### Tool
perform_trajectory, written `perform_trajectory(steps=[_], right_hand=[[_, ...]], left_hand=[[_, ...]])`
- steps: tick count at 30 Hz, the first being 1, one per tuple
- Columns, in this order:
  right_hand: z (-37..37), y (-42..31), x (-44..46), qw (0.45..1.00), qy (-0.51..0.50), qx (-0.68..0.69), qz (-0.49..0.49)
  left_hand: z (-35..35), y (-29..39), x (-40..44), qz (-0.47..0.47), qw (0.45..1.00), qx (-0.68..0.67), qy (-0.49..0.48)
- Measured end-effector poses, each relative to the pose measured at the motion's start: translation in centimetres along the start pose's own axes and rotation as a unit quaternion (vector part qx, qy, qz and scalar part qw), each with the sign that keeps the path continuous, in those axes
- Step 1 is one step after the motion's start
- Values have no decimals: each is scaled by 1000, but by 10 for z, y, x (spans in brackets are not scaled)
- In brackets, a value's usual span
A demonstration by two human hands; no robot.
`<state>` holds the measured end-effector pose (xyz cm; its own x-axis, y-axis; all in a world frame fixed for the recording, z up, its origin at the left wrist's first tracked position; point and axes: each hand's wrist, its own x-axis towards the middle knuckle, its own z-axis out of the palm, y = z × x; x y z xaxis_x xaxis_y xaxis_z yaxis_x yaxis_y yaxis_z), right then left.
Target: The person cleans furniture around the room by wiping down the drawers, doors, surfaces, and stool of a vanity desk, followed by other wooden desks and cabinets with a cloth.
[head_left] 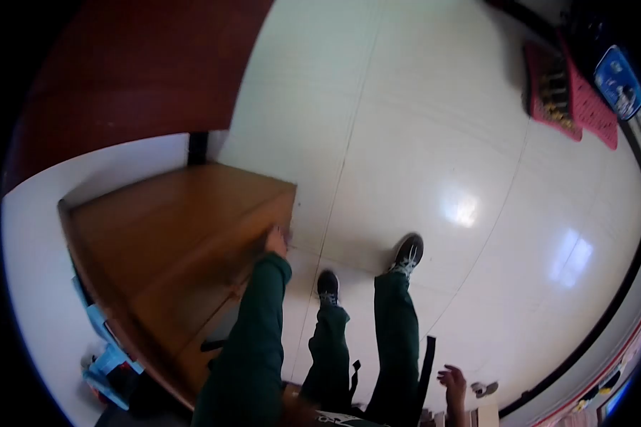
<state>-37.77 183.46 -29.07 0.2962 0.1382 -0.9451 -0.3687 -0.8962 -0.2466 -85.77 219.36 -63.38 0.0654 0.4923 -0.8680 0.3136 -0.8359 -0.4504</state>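
Note:
My left hand [278, 241], at the end of a dark green sleeve, touches the right edge of a brown wooden cabinet [185, 206]; its fingers are blurred, and whether they grip the edge is unclear. Low in the view and right of my legs, my right hand [454, 380] hangs in the air with its fingers apart and nothing in it. Below are my green trouser legs and two dark shoes [408, 252] on the pale tiled floor [406, 142].
A dark red wooden surface [142, 71] spans the upper left. Pink perforated baskets [591, 103] and a blue item [619, 82] are at the upper right. Light blue things [110, 363] lie beyond the cabinet at the lower left. Black straps hang near my legs.

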Motion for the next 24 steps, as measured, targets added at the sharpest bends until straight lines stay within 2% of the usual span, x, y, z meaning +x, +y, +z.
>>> perform_trajectory(steps=[2, 4, 5, 6, 7, 9, 10, 11, 12, 13, 15, 17, 19, 20, 21, 23, 24], right_hand=[[-13, -11, -22, 1000, -18, -13, -12], [-19, -18, -33, 1000, -11, -14, -17], [-18, -25, -43, 1000, -2, -15, -25], [-10, -34, -52, 997, -12, 21, -76], [-10, -53, -64, 990, -12, 55, -128], [3, -129, -93, 976, -104, 127, -142], [14, -164, -111, 968, -143, 160, -129], [19, -203, -130, 950, -175, 200, -166], [13, -250, -152, 930, -193, 273, -155], [11, -285, -177, 904, -214, 339, -148], [-8, -332, -202, 891, -186, 376, -175], [-29, -358, -198, 874, -135, 366, -289], [-65, -384, -208, 871, -127, 325, -346], [-82, -399, -208, 865, -113, 331, -358], [-103, -418, -206, 864, -101, 330, -366], [-128, -435, -191, 873, -65, 285, -391], [-136, -442, -190, 872, -56, 290, -391]], left_hand=[[-126, -63, -128, 169, 975, 31, -137], [-159, -69, -184, 107, 983, -149, -4], [-178, -64, -199, 105, 964, -244, 16], [-184, -53, -208, 198, 872, -447, 37], [-212, -45, -209, 301, 727, -616, 48], [-347, -92, -312, 340, 640, -682, 98], [-378, -97, -348, 357, 637, -667, 151], [-415, -104, -378, 369, 630, -652, 205], [-464, -119, -417, 344, 616, -691, 160], [-496, -129, -444, 342, 608, -689, 196], [-557, -137, -493, 365, 434, -817, 100], [-597, -144, -502, 386, 438, -796, 160], [-632, -156, -508, 377, 372, -829, 179], [-655, -166, -514, 364, 363, -837, 188], [-686, -179, -522, 340, 386, -843, 156], [-716, -176, -499, 335, 389, -826, 233], [-728, -176, -494, 343, 391, -822, 230]])
